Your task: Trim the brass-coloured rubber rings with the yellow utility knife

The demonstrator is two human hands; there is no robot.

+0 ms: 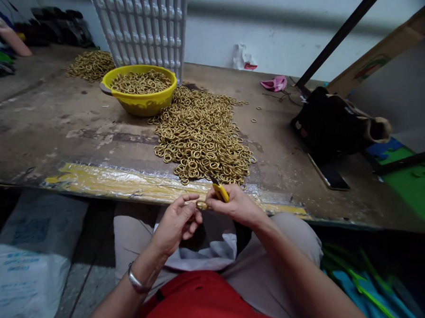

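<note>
In the head view, a single gold-coloured ring (201,205) is held between my two hands, above my lap. My left hand (176,222) is closed, its thumb and forefinger at the ring's left side; whether more rings lie inside its curled fingers I cannot tell. My right hand (238,206) is closed round a yellow utility knife (221,192) with a dark tip pointing up and away, and its fingertips touch the same ring's right side. Just beyond both hands, a large pile of gold-coloured rings (200,131) spreads over the wooden table (54,124).
A yellow basin (141,103) full of rings stands behind the pile, near a grey slatted plastic panel (145,29). A smaller ring heap (91,65) lies back left. To the right are a phone (329,172) and a black bag (331,122). Yellow tape (103,179) covers the table's front edge.
</note>
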